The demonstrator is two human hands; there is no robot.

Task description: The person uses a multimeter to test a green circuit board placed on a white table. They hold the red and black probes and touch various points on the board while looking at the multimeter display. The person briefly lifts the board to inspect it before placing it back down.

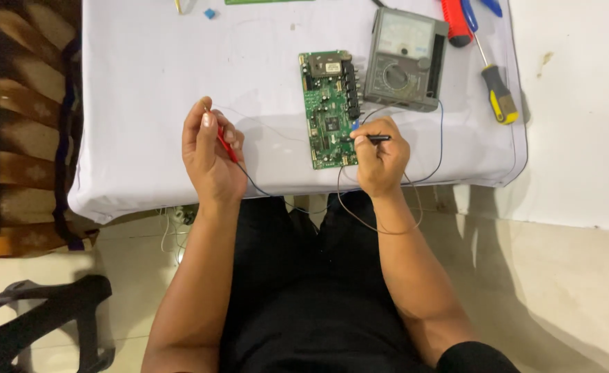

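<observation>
A green circuit board [328,103] lies on the white-covered table [152,76]. Just right of it sits a grey analog multimeter [404,59]. My right hand [382,157] pinches a black test probe [366,139] whose tip touches the board's lower right part. My left hand [210,155] rests on the cloth left of the board and grips a red test probe [226,144], held away from the board. Thin leads run from both probes over the table's front edge and loop back toward the meter.
A yellow-and-black screwdriver [494,83] and red-and-blue handled tools [460,17] lie at the table's right rear. A small blue piece [210,13] sits at the back. A wooden chair [28,117] stands left, a white wall [581,103] right, a black frame [35,318] on the floor.
</observation>
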